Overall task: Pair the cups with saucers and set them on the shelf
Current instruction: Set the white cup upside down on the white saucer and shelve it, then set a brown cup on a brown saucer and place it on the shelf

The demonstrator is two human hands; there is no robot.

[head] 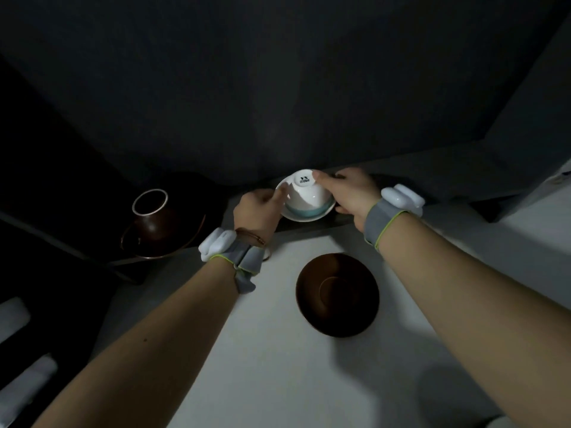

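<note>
**me:** watching the head cam rn. White cup (304, 193) sits upside down on its white saucer (309, 213), and the pair is at the front edge of the dark shelf (401, 186). Left hand (258, 211) has a finger on the saucer rim and cup side; the rest look curled, can't tell more tbh. Right hand (352, 193) has a fingertip pressed on the cup's base, other fingers tucked under/behind the saucer, not fully visible.

**other:** what's the risk?

**me:** imo the saucer is hanging close to the shelf lip. Let go too soon and it tips off onto the white counter (278, 350), maybe onto the brown saucer (337, 295) below. The cup's only resting there, so a tilt slides it. Also it's dark, so easy to misjudge depth. Brown cup (150, 217) on its saucer at left is well apart, no issue there.
</note>
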